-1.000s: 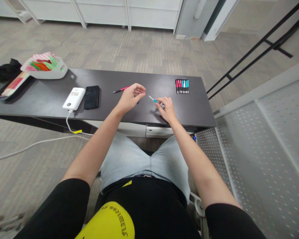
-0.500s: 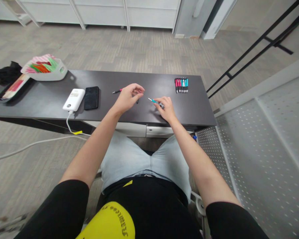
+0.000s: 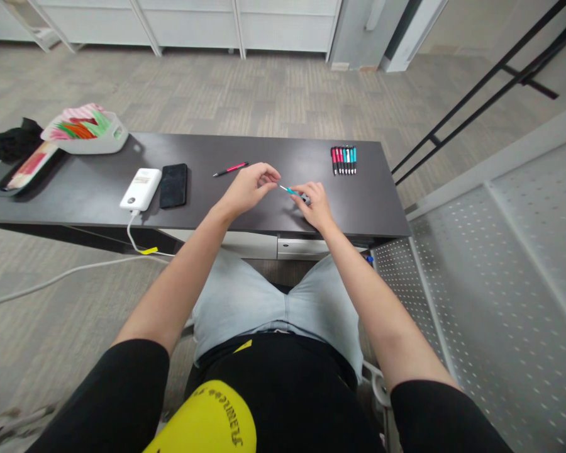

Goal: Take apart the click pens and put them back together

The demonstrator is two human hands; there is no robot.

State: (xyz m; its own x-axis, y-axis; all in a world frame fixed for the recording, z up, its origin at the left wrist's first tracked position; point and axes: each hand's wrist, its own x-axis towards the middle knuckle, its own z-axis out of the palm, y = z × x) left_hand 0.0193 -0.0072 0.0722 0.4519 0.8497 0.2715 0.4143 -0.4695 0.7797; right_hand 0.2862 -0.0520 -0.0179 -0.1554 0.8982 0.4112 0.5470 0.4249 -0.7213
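My right hand (image 3: 314, 204) pinches a teal pen barrel (image 3: 291, 191), with a thin white refill sticking out of its left end. My left hand (image 3: 253, 187) is at that end, its thumb and fingertips closed together against the refill's tip. Whatever small part those fingers may hold is too small to make out. Just beyond the left hand, a red and black pen (image 3: 231, 168) lies slanted on the dark desk (image 3: 306, 154). To the right, a row of several red, teal and white pens (image 3: 343, 160) lies side by side.
Left of my hands lie a black phone (image 3: 173, 185) and a white power bank (image 3: 141, 189) with a white cable (image 3: 131, 234) hanging over the desk edge. Farther left stands a white basket (image 3: 99, 145) of colourful items. A perforated panel (image 3: 490, 302) rises at the right.
My left hand has moved slightly right, up to the refill's tip, and its fingers have closed. The small dark piece beside it is now out of sight. The right hand has stayed put.
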